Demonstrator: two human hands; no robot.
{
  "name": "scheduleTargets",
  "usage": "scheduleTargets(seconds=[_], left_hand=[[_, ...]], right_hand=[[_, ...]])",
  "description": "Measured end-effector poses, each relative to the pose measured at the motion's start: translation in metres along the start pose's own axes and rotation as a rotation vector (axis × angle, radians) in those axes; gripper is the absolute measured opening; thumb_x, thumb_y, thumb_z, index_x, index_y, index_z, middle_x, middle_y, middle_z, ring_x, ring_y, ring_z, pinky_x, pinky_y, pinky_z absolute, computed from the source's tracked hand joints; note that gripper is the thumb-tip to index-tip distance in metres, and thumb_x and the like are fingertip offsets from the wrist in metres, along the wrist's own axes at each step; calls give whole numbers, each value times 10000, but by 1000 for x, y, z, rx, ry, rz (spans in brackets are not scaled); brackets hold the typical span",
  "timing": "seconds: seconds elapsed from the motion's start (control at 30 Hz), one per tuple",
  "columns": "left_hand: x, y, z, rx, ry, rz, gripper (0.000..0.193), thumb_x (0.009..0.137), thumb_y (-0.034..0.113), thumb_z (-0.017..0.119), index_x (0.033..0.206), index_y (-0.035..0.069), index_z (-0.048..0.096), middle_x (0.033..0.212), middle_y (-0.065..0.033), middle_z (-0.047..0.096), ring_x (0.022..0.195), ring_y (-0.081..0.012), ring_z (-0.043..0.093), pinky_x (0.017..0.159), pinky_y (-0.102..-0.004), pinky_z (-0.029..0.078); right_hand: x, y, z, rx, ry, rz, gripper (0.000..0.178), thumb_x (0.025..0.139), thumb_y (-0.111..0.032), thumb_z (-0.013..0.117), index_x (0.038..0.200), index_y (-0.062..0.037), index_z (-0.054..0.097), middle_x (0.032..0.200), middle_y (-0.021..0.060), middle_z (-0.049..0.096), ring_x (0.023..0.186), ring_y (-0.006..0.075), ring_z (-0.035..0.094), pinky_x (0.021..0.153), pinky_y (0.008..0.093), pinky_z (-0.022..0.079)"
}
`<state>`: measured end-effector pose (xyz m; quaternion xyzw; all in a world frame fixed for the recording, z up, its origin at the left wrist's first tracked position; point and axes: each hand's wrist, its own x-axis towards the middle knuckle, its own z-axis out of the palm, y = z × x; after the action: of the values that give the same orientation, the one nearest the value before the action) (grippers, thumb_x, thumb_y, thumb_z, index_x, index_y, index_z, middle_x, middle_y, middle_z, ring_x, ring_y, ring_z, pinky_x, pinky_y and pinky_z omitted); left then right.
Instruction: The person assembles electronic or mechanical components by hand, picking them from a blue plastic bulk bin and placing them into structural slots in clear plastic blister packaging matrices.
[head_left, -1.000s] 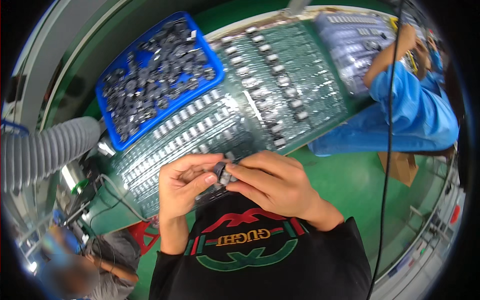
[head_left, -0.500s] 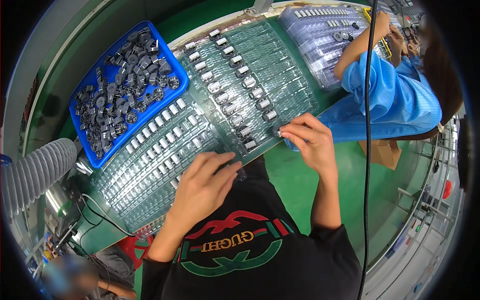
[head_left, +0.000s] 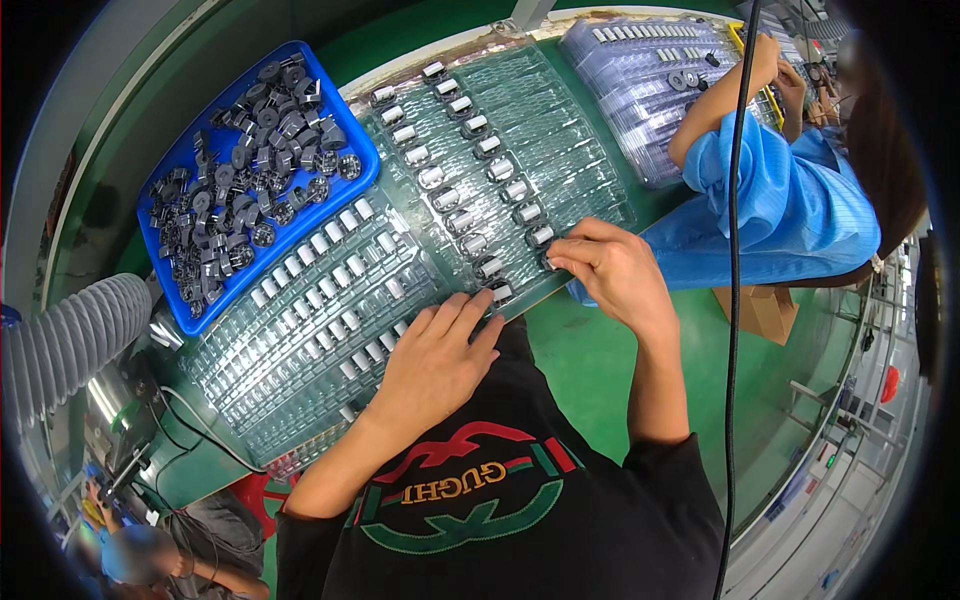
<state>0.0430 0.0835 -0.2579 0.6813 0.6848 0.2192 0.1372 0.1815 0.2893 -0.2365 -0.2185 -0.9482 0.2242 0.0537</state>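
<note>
My right hand (head_left: 628, 278) is closed in a pinch at the near right edge of a clear plastic tray (head_left: 575, 130). Between its fingertips a small dark part (head_left: 548, 262) shows only in part. Two rows of dark round parts topped with white cylinders fill slots of this tray; one such part (head_left: 541, 235) lies just beyond the pinch. My left hand (head_left: 438, 358) has its fingers stretched out, their tips at the tray's near edge beside the end part (head_left: 501, 293) of the left row. Left of it lies a second clear tray (head_left: 245, 375) with loose white cylinders (head_left: 333, 230).
A blue bin (head_left: 366, 150) full of dark grey round parts stands at the far left. Stacked clear trays (head_left: 640, 125) sit far right, beside a co-worker in a blue sleeve (head_left: 790, 200). A black cable (head_left: 735, 300) hangs at right; a grey flexible duct (head_left: 85, 335) is at left.
My left hand has moved right and forward to the tray's near edge, uncovering more white cylinders. My right hand has brought the dark part slightly left, closer to the right row's end.
</note>
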Motion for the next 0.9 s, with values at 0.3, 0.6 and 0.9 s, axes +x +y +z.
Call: scheduleTargets(seconds=[0.3, 0.6, 0.9], left_hand=[[-8, -3, -6, -93, 44, -31, 351, 805, 181, 713, 1135, 76, 661, 1276, -73, 544, 1108, -273, 529, 897, -378, 444], [-34, -66, -42, 101, 389, -389, 210, 762, 31, 735, 967, 74, 722, 917, -63, 604, 829, -254, 560, 701, -367, 471], [-25, -78, -46, 180, 282, -399, 228, 749, 112, 767, 969, 94, 711, 887, -53, 560, 814, -246, 554, 676, -362, 479]], right_hand=[[-6, 0, 15, -36, 123, -16, 104, 753, -110, 741, 856, -127, 736, 745, 36, 564, 711, 225, 615, 603, 374, 493], [-12, -11, 14, -22, 363, -6, 189, 774, -35, 733, 963, -41, 714, 798, 82, 606, 729, 257, 582, 639, 358, 475], [38, -83, 56, 128, 314, -269, 182, 767, -70, 728, 947, -52, 705, 791, 47, 579, 744, 235, 573, 612, 368, 492]])
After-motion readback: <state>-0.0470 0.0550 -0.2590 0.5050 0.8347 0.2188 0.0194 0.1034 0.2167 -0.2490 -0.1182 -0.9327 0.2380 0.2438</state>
